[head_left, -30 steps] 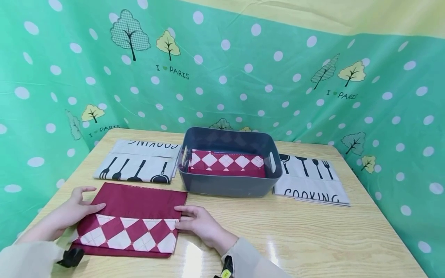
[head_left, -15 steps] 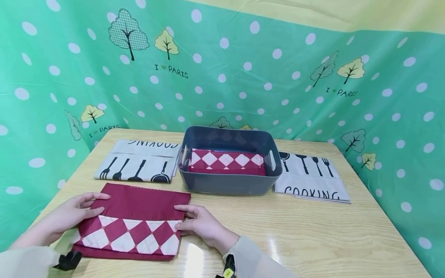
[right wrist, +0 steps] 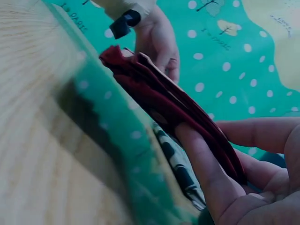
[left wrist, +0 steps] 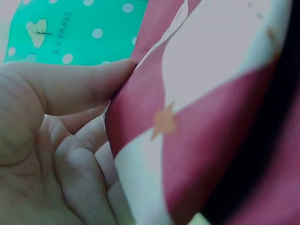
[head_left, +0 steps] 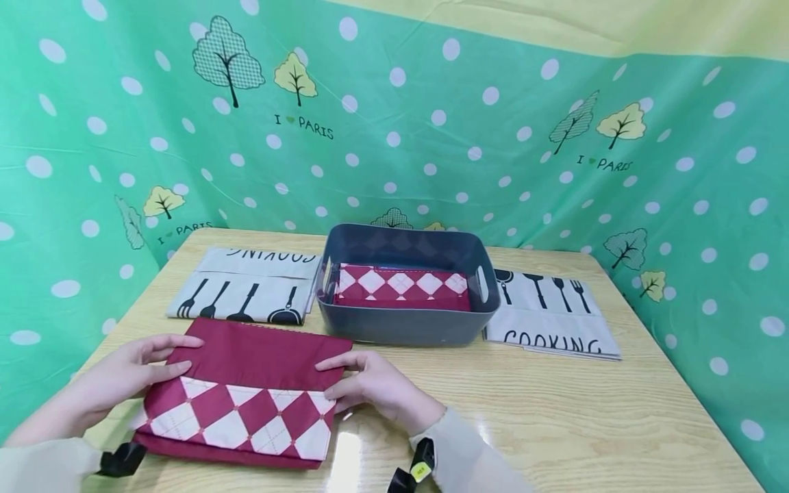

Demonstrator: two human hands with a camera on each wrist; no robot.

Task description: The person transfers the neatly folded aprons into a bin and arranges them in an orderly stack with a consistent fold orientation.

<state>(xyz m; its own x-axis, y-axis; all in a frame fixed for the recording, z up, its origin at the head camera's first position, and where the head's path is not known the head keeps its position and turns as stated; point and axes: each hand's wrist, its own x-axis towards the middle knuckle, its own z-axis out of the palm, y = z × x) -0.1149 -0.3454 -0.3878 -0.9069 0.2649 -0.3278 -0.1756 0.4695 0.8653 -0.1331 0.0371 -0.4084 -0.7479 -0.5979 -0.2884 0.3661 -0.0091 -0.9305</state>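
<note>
Cloth, dark red and folded, held up over the near left of the bench.
Left hand pinches its left edge, thumb in front and fingers behind; beyond lies a folded white cloth printed with black utensils. A diamond-patterned band crosses the held cloth's near half. Right hand grips the right edge between thumb and fingers. Far centre, a grey basket contains another red diamond-patterned cloth. Right of the basket, a second utensil-print cloth lies flat, lettered "COOKING".
</note>
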